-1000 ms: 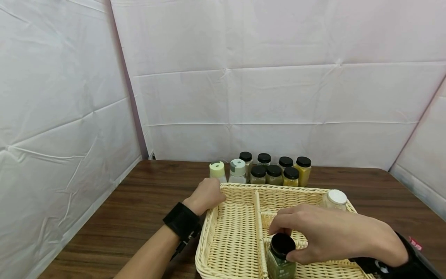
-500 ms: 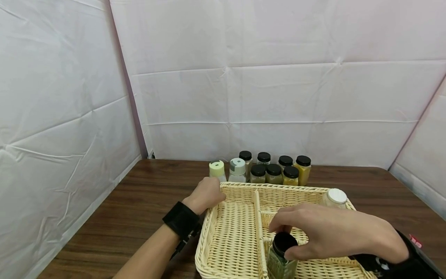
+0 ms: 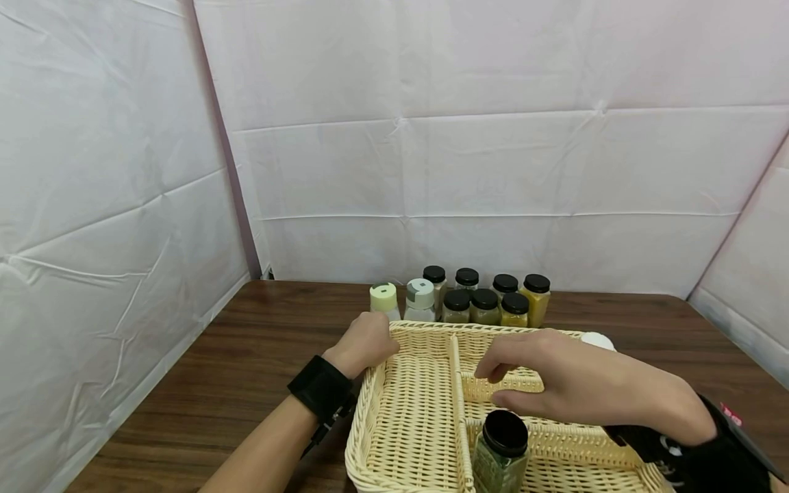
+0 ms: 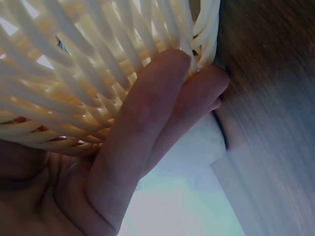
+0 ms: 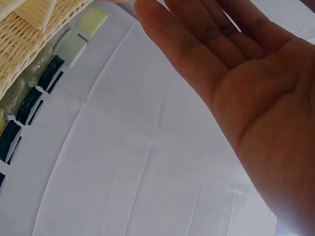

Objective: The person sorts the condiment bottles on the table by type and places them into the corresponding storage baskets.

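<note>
A wicker basket point(image 3: 414, 411) with dividers stands on the table. At its far left corner my left hand point(image 3: 364, 344) grips the rim; in the left wrist view its fingers point(image 4: 142, 113) lie along the outside of the weave. A square glass jar point(image 3: 498, 465) with a black lid and green contents stands upright in the front compartment, right of the long divider. Over the basket, just behind and above that lid, hovers my right hand point(image 3: 567, 376), fingers loosely bent and holding nothing. The right wrist view shows its palm point(image 5: 266, 98) bare.
Behind the basket stand several black-lidded spice jars point(image 3: 484, 308), beside a bottle with a yellow-green cap point(image 3: 383, 298) and another with a grey-green cap point(image 3: 420, 294). A white lid point(image 3: 596, 340) shows at the basket's far right corner, partly behind my right hand.
My right hand has let go of the green jar and risen up and back from it. The jar stays in the front compartment. My left hand has not moved.
</note>
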A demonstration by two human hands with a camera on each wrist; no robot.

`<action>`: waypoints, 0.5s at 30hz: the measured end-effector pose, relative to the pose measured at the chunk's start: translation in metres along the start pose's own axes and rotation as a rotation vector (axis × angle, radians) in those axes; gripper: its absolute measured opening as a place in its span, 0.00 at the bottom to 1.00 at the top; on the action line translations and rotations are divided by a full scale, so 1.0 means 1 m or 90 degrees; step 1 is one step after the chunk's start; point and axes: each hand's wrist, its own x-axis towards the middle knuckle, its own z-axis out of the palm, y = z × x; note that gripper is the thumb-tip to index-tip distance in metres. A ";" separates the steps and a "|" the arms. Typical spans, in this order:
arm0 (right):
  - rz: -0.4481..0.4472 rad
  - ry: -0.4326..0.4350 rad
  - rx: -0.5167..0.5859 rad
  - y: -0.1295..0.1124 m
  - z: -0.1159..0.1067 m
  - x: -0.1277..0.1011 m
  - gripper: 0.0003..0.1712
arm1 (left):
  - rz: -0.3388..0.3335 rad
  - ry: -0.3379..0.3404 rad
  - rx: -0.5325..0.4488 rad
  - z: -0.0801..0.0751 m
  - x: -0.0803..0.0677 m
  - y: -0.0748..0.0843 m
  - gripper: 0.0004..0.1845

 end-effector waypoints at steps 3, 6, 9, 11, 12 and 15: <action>-0.011 0.024 -0.003 0.002 -0.002 0.001 0.14 | 0.002 0.002 0.006 0.001 0.001 -0.001 0.25; -0.017 0.048 -0.011 0.005 -0.004 0.001 0.15 | -0.004 -0.001 0.008 0.000 0.001 0.000 0.25; -0.014 0.075 -0.016 0.008 -0.006 0.002 0.16 | -0.009 -0.002 0.007 0.000 0.001 0.001 0.25; -0.008 0.093 -0.010 0.010 -0.007 0.001 0.17 | -0.010 -0.004 0.007 0.000 0.001 0.001 0.25; -0.004 0.104 -0.009 0.011 -0.008 0.001 0.18 | -0.010 -0.003 0.007 0.000 0.001 0.001 0.25; -0.001 0.136 -0.009 0.015 -0.010 0.001 0.19 | -0.007 -0.003 0.007 -0.001 0.001 0.002 0.25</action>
